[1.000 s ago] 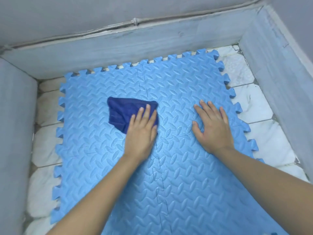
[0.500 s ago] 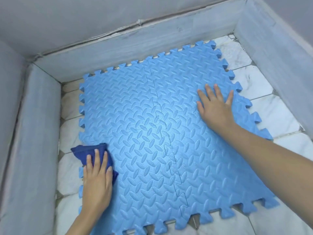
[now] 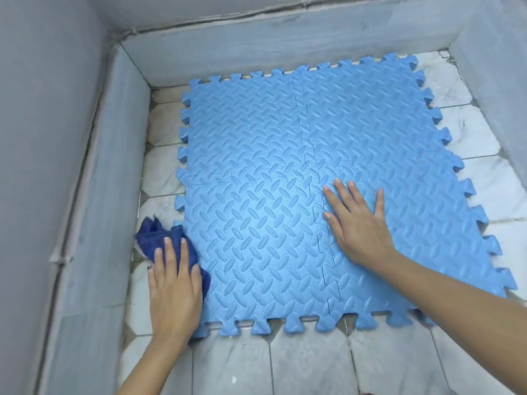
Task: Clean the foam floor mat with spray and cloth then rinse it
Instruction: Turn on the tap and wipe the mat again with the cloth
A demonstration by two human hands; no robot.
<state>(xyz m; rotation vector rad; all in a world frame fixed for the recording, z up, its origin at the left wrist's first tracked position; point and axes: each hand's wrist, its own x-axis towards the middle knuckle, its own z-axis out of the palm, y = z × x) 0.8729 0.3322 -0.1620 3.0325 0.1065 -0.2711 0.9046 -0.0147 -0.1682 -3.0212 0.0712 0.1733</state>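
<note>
A light blue foam floor mat (image 3: 273, 178) made of interlocking tiles lies flat on the white tiled floor. A dark blue cloth (image 3: 159, 238) is bunched at the mat's near left edge, partly on the tiles. My left hand (image 3: 174, 283) presses down on the cloth with its fingers laid over it. My right hand (image 3: 358, 223) rests flat on the mat right of its middle, fingers spread, holding nothing. No spray bottle is in view.
Low grey walls (image 3: 285, 44) close in the floor at the back, the left (image 3: 94, 195) and the right. White floor tiles (image 3: 313, 363) show in front of the mat and along its left and right sides.
My left hand has swept the cloth from the mat's middle to its near left edge. My right hand has stayed flat on the mat. The view has shifted back and left.
</note>
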